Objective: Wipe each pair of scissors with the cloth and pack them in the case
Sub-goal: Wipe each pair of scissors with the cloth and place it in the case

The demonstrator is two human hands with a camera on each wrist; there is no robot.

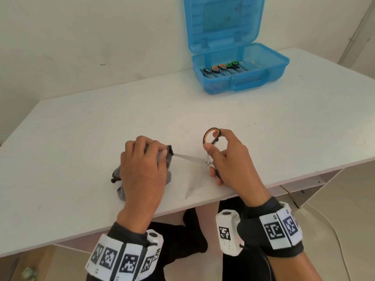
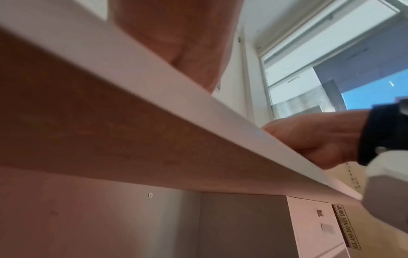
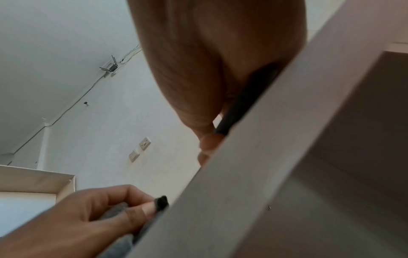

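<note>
A pair of scissors (image 1: 204, 159) with black and orange handles lies low over the white table (image 1: 101, 122), blades open and pointing left. My right hand (image 1: 225, 159) grips the handles; its black handle (image 3: 240, 101) shows under my palm in the right wrist view. My left hand (image 1: 146, 159) holds a grey cloth (image 1: 168, 157) with a dark edge, pinched round the tip of the upper blade. The cloth (image 3: 160, 203) also shows between my left fingers in the right wrist view. The left wrist view shows only the table's edge (image 2: 198, 97) and my hands' undersides.
A blue plastic case (image 1: 261, 67) stands open at the back right of the table, lid up, with several scissors (image 1: 221, 68) lying inside, orange and green handles showing. The table's front edge runs just below my wrists. My legs are under the table.
</note>
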